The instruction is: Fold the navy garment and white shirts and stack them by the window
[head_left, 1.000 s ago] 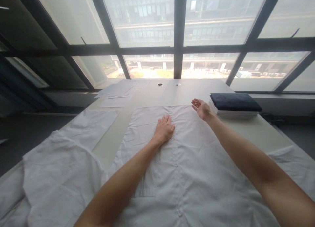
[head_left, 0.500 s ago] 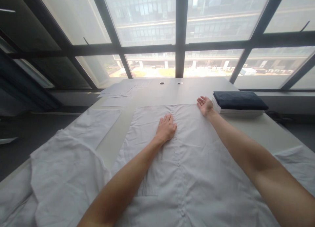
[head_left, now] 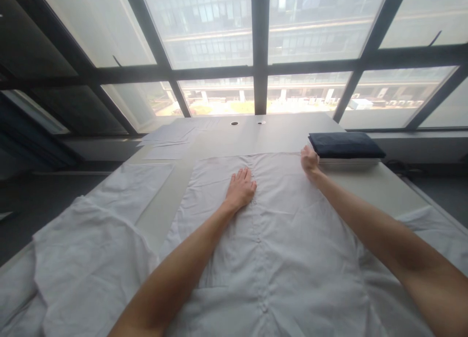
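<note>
A white button-front shirt (head_left: 288, 229) lies spread face up on the table, its straight hem at the far end and a row of buttons down the middle. My left hand (head_left: 241, 188) rests flat on it beside the buttons, fingers stretched out. At the hem's right corner, my right hand (head_left: 310, 160) is closed with curled fingers on the shirt's edge. The fingertips are partly hidden. Just right of that hand sits a folded dark blue cloth (head_left: 345, 145) on a pale stack.
The white table (head_left: 285, 132) reaches to large framed windows and has two round cable holes. White sheets (head_left: 168, 139) lie at the far left. A sleeve-like white fabric (head_left: 91, 249) spreads over the left side, and more white fabric (head_left: 435, 234) lies at right.
My right hand has gone from spread, palm-up fingers to a closed grip at the shirt's right corner, moving slightly right. The left hand stays flat on the shirt. The view has shifted slightly.
</note>
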The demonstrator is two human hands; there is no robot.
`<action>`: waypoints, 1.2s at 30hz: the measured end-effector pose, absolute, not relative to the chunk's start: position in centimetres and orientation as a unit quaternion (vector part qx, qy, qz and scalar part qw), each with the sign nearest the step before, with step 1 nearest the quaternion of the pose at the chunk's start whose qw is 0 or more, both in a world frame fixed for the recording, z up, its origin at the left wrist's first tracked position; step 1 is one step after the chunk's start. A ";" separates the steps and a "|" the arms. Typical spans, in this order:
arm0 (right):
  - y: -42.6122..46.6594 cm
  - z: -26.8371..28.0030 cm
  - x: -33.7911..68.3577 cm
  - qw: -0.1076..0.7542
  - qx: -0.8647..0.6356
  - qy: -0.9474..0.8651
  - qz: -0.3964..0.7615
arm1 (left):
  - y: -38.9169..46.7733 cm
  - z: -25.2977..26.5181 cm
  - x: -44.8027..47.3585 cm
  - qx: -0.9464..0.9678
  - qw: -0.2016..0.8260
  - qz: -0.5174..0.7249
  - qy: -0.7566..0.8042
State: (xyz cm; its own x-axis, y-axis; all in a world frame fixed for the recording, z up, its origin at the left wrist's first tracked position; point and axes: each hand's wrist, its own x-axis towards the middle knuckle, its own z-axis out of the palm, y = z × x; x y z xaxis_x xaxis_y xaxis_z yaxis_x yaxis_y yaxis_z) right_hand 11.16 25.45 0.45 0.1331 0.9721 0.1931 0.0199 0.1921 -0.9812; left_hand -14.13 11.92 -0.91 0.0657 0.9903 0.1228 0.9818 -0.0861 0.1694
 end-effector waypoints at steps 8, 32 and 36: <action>19.0 0.1 2.8 0.496 -0.316 -0.376 0.716 | 11.9 -0.9 -14.3 0.733 0.042 0.160 0.660; 18.2 -1.0 0.2 0.382 -0.239 -0.213 0.867 | 16.2 5.0 -33.7 0.169 0.350 0.706 0.591; 17.8 -0.7 0.2 0.388 -0.228 -0.219 0.866 | 15.8 6.1 -33.8 0.168 0.330 0.730 0.574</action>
State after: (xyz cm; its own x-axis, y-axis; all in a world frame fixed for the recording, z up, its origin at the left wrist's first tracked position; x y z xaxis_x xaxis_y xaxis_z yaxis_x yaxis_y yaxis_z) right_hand 0.18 17.83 -0.74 -0.5954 0.7715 -0.2243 -0.5723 -0.6033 -0.5554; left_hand -33.79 15.84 6.10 -0.7252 0.6755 -0.1333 -0.2892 -0.1231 0.9493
